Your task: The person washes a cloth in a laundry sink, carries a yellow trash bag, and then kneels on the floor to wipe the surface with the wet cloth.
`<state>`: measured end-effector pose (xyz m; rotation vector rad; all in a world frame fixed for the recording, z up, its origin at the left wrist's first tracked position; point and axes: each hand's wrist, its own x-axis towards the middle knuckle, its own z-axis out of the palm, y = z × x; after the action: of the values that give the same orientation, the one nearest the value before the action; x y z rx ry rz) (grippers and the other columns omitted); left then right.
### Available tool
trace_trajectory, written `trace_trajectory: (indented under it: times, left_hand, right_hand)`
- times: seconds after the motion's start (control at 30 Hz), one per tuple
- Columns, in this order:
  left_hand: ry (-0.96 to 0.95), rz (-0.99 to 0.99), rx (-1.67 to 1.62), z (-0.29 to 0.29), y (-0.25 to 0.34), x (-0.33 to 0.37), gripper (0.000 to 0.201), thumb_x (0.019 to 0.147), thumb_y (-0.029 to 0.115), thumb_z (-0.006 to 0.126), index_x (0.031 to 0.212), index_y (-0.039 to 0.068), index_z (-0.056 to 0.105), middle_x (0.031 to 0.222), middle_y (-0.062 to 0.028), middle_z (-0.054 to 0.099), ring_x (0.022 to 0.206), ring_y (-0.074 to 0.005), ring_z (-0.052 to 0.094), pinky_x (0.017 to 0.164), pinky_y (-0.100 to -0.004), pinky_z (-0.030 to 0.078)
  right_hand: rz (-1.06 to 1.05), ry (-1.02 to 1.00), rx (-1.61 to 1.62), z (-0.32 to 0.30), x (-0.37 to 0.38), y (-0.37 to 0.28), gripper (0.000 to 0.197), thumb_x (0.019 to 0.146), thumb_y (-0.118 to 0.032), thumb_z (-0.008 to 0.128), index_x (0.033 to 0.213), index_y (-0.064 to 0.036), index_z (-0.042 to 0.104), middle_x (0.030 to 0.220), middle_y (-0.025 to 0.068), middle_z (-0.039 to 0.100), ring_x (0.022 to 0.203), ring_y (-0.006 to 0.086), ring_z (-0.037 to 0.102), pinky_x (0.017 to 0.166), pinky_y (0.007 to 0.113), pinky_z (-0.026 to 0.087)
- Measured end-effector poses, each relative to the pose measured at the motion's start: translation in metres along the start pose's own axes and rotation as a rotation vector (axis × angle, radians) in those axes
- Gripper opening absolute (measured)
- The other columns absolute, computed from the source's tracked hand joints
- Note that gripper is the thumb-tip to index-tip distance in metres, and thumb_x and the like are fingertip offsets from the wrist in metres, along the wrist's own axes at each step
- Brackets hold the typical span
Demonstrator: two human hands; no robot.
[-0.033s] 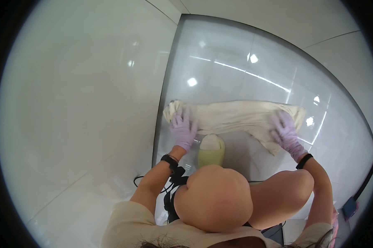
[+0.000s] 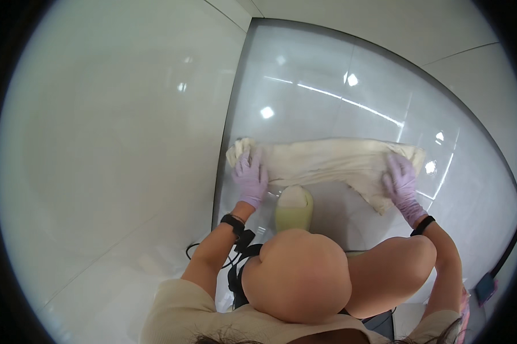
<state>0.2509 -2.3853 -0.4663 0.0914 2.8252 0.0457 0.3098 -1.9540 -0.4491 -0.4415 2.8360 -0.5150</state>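
Observation:
A long cream cloth (image 2: 327,159) lies spread sideways over the glossy grey tiled floor (image 2: 304,63), with one corner trailing toward me on the right. My left hand (image 2: 251,182), in a thin lilac glove, rests on the bunched left end of the cloth, fingers stretched out. On its right end lies my right hand (image 2: 403,184), gloved alike, with the fingers extended and pressing down. Neither hand is wrapped around the fabric. Between my hands, just below the cloth, is a pale green slipper (image 2: 293,217) on my foot.
A light glossy wall (image 2: 115,149) rises close on the left, and another pale wall (image 2: 441,28) bounds the floor at the far side. At the right stands a dark pole with a small dark blue object (image 2: 486,288) beside it. A black cable (image 2: 191,250) hangs near my left forearm.
My left hand has shifted very slightly to the left, and my right hand slightly to the right. The cloth stays in nearly the same place.

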Motion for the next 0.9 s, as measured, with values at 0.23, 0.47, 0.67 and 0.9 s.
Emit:
trace_trajectory:
  times: [0.23, 0.47, 0.67, 0.9]
  left_hand:
    - [0.197, 0.126, -0.010, -0.023, -0.024, 0.021, 0.034, 0.081, 0.023, 0.057, 0.115, 0.015, 0.055, 0.121, -0.0114, 0.056, 0.116, -0.0289, 0.047, 0.102, -0.0490, 0.030]
    - [-0.128, -0.536, -0.615, -0.078, -0.015, -0.037, 0.036, 0.091, 0.026, 0.052, 0.119, 0.005, 0.045, 0.102, -0.0195, 0.060, 0.101, -0.0365, 0.055, 0.092, -0.0449, 0.041]
    - [0.104, -0.366, -0.669, -0.049, -0.053, -0.076, 0.047, 0.092, 0.035, 0.048, 0.133, 0.013, 0.041, 0.141, -0.0175, 0.037, 0.126, -0.0363, 0.039, 0.105, -0.0461, 0.032]
    - [-0.081, 0.226, -0.126, -0.040, -0.037, -0.089, 0.058, 0.088, 0.037, 0.051, 0.141, 0.016, 0.040, 0.148, -0.0103, 0.029, 0.133, -0.0405, 0.025, 0.110, -0.0599, 0.015]
  right_hand:
    - [0.325, -0.149, -0.054, -0.049, 0.046, 0.023, 0.013, 0.088, -0.015, 0.054, 0.099, -0.0094, 0.051, 0.097, 0.0132, 0.056, 0.087, 0.0349, 0.058, 0.073, 0.043, 0.049]
    - [0.174, 0.190, 0.301, -0.152, 0.170, -0.041, 0.015, 0.088, -0.017, 0.055, 0.100, -0.0079, 0.053, 0.088, 0.0178, 0.055, 0.073, 0.0359, 0.059, 0.067, 0.041, 0.050]
    - [-0.673, -0.052, 0.040, -0.111, 0.277, -0.157, 0.029, 0.083, -0.025, 0.060, 0.109, -0.0121, 0.056, 0.109, 0.0093, 0.060, 0.106, 0.0282, 0.056, 0.088, 0.041, 0.047]
    - [-0.461, 0.095, -0.009, -0.007, 0.316, -0.215, 0.057, 0.086, -0.044, 0.054, 0.140, -0.0289, 0.041, 0.134, 0.0127, 0.048, 0.136, 0.0340, 0.029, 0.114, 0.052, 0.013]
